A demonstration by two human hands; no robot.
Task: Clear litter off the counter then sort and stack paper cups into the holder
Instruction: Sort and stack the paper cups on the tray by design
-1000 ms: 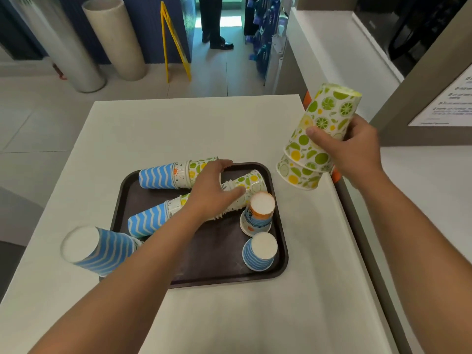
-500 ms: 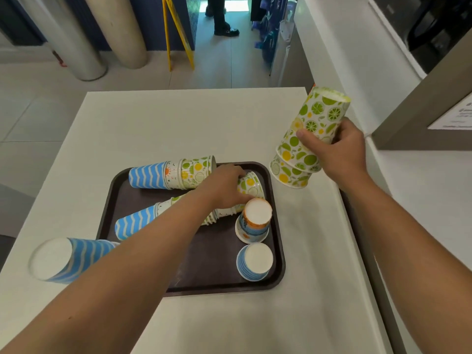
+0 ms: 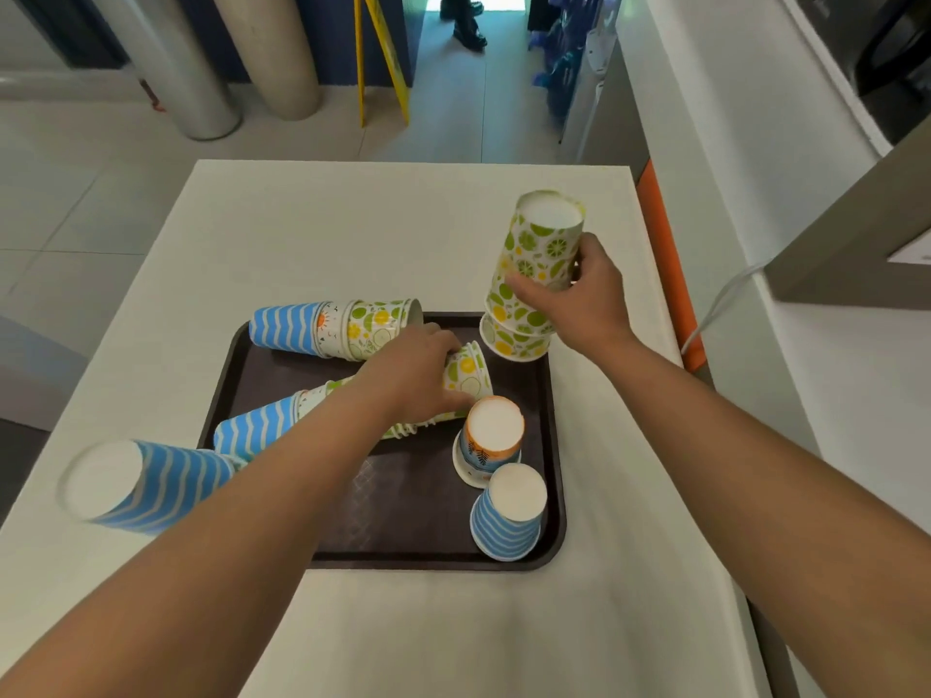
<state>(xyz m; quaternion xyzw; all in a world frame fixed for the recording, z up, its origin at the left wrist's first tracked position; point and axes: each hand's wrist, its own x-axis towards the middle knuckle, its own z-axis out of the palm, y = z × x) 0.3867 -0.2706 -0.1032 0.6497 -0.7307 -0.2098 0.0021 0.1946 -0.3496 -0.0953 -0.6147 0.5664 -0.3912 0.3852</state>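
Scene: We stand at a white counter [image 3: 352,234] with a dark tray [image 3: 393,526] of mixed paper cups.
Right hand: Our right hand [image 3: 584,299] clamps its grip round a stack of lime-print cups [image 3: 539,264], upside down, held above the tray's far right corner.
Left hand: Our left hand [image 3: 413,375] reaches across, arm low over the tray, fingers curled on a lying row of nested cups [image 3: 466,370].
Other cups: A second nested row [image 3: 332,327] lies on the tray's far edge; two upturned cups [image 3: 496,435] stand near the right rim; a blue striped cup [image 3: 136,486] lies off the tray's left.
Handling: Light, thin and easily crushed, we judge; best held round the sidewall, gently.
Holder: Not in view.
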